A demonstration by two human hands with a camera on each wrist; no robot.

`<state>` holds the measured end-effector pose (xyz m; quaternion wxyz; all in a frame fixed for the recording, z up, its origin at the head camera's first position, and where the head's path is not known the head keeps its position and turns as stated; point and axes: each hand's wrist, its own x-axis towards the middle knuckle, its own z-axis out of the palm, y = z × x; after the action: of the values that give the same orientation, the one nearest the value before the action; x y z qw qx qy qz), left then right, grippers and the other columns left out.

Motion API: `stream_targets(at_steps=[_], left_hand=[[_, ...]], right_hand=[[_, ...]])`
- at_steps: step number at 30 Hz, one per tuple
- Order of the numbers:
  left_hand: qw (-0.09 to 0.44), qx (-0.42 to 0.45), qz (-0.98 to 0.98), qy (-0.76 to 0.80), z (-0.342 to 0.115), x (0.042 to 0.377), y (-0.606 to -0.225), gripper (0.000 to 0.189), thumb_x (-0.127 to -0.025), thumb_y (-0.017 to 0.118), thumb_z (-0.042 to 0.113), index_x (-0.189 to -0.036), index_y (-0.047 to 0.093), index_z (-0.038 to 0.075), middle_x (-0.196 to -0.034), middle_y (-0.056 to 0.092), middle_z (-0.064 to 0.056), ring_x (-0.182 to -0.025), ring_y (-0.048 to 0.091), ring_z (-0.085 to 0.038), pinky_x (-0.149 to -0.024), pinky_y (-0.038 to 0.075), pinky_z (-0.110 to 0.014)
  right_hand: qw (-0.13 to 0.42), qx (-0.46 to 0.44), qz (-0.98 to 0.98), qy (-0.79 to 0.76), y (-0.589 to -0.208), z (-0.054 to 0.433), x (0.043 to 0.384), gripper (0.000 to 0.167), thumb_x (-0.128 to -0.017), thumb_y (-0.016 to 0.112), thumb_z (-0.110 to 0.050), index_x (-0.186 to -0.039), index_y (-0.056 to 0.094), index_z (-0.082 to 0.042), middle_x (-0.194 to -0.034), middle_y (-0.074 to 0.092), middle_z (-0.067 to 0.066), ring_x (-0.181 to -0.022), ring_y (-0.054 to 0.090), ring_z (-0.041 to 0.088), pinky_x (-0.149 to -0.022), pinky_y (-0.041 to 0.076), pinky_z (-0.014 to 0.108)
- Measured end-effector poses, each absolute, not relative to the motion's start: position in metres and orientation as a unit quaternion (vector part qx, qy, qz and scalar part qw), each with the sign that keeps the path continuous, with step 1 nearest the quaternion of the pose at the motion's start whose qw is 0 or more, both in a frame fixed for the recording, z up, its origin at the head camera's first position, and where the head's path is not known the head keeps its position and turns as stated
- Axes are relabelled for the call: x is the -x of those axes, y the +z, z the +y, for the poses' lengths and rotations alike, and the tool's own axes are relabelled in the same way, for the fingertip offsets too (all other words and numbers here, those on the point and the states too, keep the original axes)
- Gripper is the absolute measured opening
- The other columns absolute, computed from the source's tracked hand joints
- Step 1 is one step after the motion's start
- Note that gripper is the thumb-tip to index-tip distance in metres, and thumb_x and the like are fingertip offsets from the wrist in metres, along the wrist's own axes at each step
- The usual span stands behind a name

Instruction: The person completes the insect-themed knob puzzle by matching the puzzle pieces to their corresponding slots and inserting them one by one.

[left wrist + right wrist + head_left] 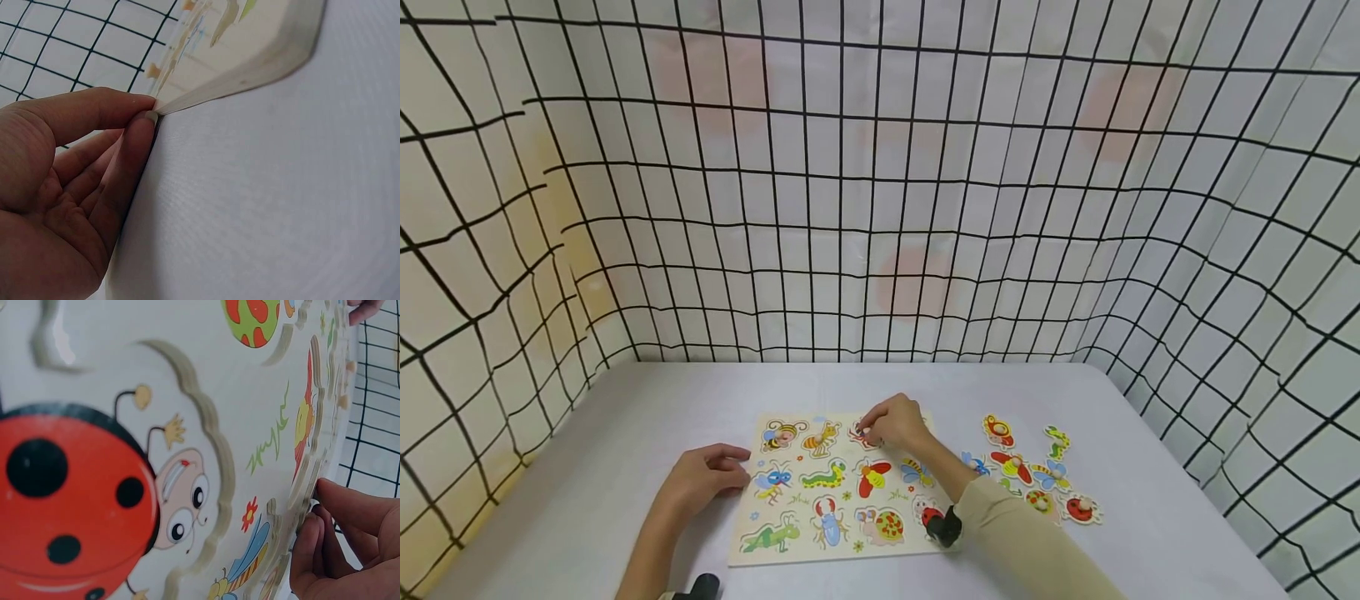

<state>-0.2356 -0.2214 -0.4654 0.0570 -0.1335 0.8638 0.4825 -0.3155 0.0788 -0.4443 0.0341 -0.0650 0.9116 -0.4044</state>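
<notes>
A pale wooden puzzle board (805,500) with printed insects and recesses lies on the table. At its left edge my left hand (707,477) pinches the rim between thumb and finger, seen close in the left wrist view (81,162). Over the board's top row, my right hand (897,423) pinches a small red, spider-like puzzle piece (856,434) at its recess; the fingers hide most of it. Left of it, a bee piece (782,435) and a striped yellow insect piece (822,439) with knobs sit in the board. A printed ladybug (75,500) fills the right wrist view's near side.
Several loose knobbed pieces lie right of the board, among them a red-winged bug (1011,467), a caterpillar (1057,442), a dragonfly (1051,475) and a ladybug piece (1080,509). A black wire grid (880,250) before white cloth encloses the table's back and sides.
</notes>
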Motion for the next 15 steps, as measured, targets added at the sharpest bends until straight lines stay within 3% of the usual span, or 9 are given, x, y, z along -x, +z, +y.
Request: stream_targets(at_steps=[15], left_hand=[[0.054, 0.129, 0.865, 0.482, -0.2215, 0.2361, -0.4659, 0.037, -0.083, 0.078, 0.01, -0.119, 0.071, 0.004, -0.083, 0.071, -0.004, -0.073, 0.062, -0.018, -0.07, 0.05, -0.028]], right_hand=[[0.035, 0.061, 0.912, -0.403, -0.4466, 0.0783, 0.3148, 0.008, -0.08, 0.08, -0.005, -0.085, 0.082, -0.011, -0.096, 0.075, 0.005, -0.089, 0.06, 0.02, -0.071, 0.047, 0.029]])
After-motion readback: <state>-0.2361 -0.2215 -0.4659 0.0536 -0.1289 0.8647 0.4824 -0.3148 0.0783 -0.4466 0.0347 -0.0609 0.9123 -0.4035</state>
